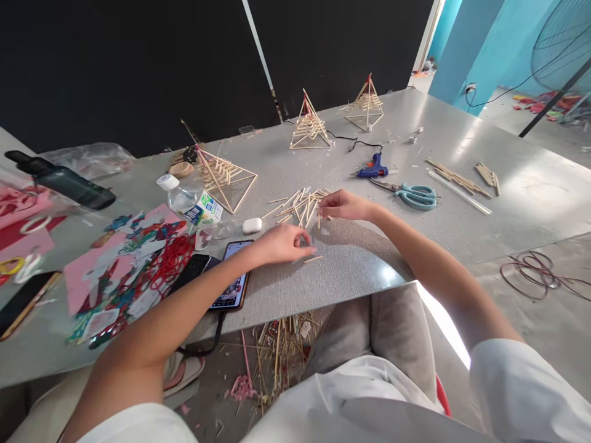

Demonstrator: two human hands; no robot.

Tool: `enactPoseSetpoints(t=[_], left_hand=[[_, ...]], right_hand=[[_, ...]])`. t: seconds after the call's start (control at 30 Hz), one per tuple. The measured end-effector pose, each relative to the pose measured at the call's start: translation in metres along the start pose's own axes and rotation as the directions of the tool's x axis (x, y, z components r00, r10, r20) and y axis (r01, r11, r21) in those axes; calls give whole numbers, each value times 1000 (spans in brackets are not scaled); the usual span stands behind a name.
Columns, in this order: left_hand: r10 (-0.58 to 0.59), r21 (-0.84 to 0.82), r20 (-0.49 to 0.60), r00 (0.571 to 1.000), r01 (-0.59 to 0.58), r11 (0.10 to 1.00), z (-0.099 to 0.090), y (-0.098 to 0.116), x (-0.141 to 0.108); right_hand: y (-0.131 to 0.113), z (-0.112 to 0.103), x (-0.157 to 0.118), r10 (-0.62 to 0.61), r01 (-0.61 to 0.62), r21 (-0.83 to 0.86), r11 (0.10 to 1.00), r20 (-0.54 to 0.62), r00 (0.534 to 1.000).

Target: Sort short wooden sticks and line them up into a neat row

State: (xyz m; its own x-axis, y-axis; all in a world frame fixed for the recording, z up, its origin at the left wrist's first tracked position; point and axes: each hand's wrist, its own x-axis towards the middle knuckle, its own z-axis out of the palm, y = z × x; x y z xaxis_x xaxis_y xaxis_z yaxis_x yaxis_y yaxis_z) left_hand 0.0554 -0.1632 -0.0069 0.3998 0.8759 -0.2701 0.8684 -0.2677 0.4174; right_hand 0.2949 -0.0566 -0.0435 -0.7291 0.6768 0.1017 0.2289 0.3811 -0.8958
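Note:
My right hand (342, 205) is at the right edge of a loose pile of short wooden sticks (300, 206), its fingertips pinched on a short stick (318, 221) that points down. Nearer the table's front edge, my left hand (289, 243) hovers low with thumb and forefinger apart and nothing visible between them. Just below its fingertips a single short stick (313, 259) lies on the table. Three stick pyramids stand further back: one at the left (226, 178), one in the middle (309, 128) and one at the right (368, 104).
A blue glue gun (373, 167), scissors (415, 195) and long sticks (457, 177) lie to the right. Leftward are a white case (252, 226), a phone (237, 280), a clear bottle (187, 198), coloured scraps (138, 264) and a dark bottle (69, 183).

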Motion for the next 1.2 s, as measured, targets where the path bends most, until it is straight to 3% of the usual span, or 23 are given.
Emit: enactPoseSetpoints(t=[0.07, 0.13, 0.33, 0.5, 0.67, 0.73, 0.8, 0.87, 1.03, 1.2], left_hand=[[30, 281, 39, 999, -40, 959, 7, 14, -8], [33, 382, 61, 998, -54, 923, 11, 25, -13], [-8, 411, 72, 997, -23, 911, 5, 34, -26], [56, 489, 154, 987, -125, 863, 19, 41, -43], [64, 215, -8, 998, -61, 975, 35, 37, -39], [16, 2, -143, 990, -16, 1000, 41, 31, -31], [-112, -376, -345, 932, -27, 926, 52, 25, -20], [-220, -590, -447, 867, -101, 801, 66, 20, -9], [-248, -653, -493, 834, -167, 738, 91, 17, 13], [-194, -632, -494, 848, -196, 750, 88, 17, 12]], right_hand=[[3, -4, -1, -4, 4, -9, 1000, -3, 1000], [4, -4, -1, 11, -11, -13, 1000, 14, 1000], [2, 2, -2, 46, -43, -27, 999, 123, 991], [2, 1, -1, 62, -56, -48, 997, 129, 990], [0, 1, -1, 60, -54, -48, 997, 122, 991], [-3, 1, -3, 41, -33, -61, 998, 136, 990], [-7, 0, -5, 37, -25, -70, 997, 179, 983], [-11, -1, -7, 41, -23, -78, 997, 225, 974], [-11, -3, -7, 62, -38, -101, 994, 248, 967], [0, -2, -3, 152, -170, 27, 985, 319, 935]])
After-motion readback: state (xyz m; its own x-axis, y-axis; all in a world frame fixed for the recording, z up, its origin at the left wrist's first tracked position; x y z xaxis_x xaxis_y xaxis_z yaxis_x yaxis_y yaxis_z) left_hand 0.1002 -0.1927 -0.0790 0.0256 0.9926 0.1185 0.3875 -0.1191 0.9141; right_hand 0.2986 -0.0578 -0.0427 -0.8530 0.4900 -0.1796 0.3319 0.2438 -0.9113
